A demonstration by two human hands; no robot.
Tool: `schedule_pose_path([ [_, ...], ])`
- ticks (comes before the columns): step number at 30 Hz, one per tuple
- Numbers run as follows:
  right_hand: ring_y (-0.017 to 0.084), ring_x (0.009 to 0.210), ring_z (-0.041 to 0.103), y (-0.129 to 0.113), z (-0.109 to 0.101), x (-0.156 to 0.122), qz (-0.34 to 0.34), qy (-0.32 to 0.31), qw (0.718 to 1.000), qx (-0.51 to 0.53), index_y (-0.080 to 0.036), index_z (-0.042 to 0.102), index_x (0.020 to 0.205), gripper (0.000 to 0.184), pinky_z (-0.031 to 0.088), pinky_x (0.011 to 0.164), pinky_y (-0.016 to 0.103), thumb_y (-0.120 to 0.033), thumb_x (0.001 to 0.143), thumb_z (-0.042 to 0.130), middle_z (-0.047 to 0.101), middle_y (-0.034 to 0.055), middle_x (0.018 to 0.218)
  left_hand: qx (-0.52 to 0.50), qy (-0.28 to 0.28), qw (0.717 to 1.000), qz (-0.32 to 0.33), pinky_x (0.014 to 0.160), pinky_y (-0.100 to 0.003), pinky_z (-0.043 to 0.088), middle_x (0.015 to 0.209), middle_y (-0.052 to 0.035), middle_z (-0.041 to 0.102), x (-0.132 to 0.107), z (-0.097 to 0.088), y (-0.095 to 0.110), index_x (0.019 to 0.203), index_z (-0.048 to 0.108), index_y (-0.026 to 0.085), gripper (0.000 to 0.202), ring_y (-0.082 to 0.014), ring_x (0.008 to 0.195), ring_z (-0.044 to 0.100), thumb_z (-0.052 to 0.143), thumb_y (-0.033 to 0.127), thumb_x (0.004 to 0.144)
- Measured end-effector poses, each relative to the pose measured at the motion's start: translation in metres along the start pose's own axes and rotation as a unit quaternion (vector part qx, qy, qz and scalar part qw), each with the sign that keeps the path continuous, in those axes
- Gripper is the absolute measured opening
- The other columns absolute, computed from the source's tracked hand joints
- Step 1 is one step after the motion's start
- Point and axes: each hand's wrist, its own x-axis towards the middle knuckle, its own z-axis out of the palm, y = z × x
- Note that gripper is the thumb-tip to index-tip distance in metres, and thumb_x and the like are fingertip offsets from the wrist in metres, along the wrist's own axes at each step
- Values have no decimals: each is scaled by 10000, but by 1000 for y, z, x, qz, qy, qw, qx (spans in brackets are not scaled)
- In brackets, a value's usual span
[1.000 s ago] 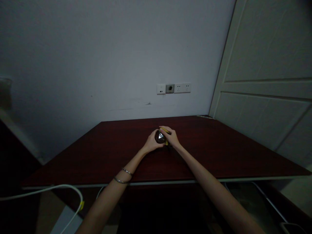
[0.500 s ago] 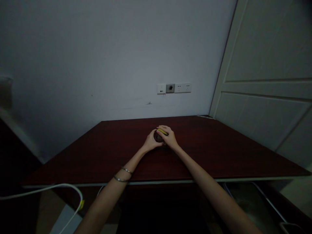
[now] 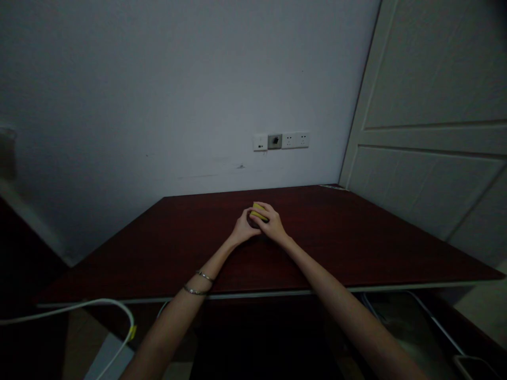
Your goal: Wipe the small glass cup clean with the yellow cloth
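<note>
Over the far middle of the table, both hands meet around a small container. Its body [image 3: 253, 222] is dark and rounded like a jar, mostly hidden by the fingers. My left hand [image 3: 242, 229] is curved around the body from the left, thumb at the near side. A yellow lid [image 3: 259, 215] shows at the top, and my right hand [image 3: 274, 224] grips it from the right with fingers across it. Whether the lid is apart from the body cannot be made out. Two bracelets [image 3: 195, 291] circle my left forearm.
The dark red wooden table [image 3: 166, 243] reaches to a pale wall with a row of sockets [image 3: 295, 140]. A white panelled door [image 3: 428, 169] stands at the right. A white cable [image 3: 106, 301] loops past the table's near left edge.
My right hand has shifted slightly up and left around the lid. More of the yellow shows between its fingers, and less of the dark body is visible.
</note>
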Motion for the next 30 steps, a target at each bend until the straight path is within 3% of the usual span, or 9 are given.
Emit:
schedule_pose_path([
  [3,190,1065,537,4,0,4,61,41,994,86,-236,650,1031,279,409,946,342,-352,800,544,593,66,1125,-26,-12,999,18,874,-350,432,1081,-110,581,0,1,4,1133,453,130,748,-216,980,563,782,237,470],
  [7,190,1054,548,3,-6,7,89,33,985,143,-226,662,1003,281,406,952,346,-372,789,555,624,64,1081,-114,-31,993,-5,873,-346,441,1049,-105,593,1,3,6,1069,468,115,688,-199,961,571,791,228,472],
  [13,191,1152,480,-6,-15,6,28,-12,990,140,-254,604,1111,328,352,999,355,-357,807,537,526,59,1244,-216,-19,973,-86,559,-280,516,962,-85,593,2,4,3,1063,454,125,622,-146,706,591,747,317,550],
  [15,195,1158,476,-6,-14,5,22,-17,990,141,-259,608,1105,331,346,1004,359,-363,796,552,519,57,1254,-227,-10,969,-95,529,-271,513,946,-81,595,2,5,3,1067,455,127,620,-136,673,586,741,333,556],
  [19,205,1128,508,5,-10,7,83,19,980,182,-234,637,1061,351,360,996,374,-420,774,560,570,69,1201,-207,-3,976,-67,602,-270,523,952,-92,610,1,5,6,1039,479,108,648,-159,757,602,777,313,501],
  [23,220,1075,548,19,-10,10,156,31,964,214,-209,657,1021,380,379,979,399,-455,742,581,625,75,1119,-196,-31,978,-61,561,-255,521,990,-106,609,0,6,8,1089,451,109,708,-172,769,611,782,303,495],
  [30,211,1103,522,10,-13,7,88,-8,980,180,-254,676,976,304,376,978,376,-408,718,628,590,52,1161,-148,12,988,-36,769,-316,504,1019,-107,619,4,6,0,1106,480,111,654,-181,866,612,764,252,534],
])
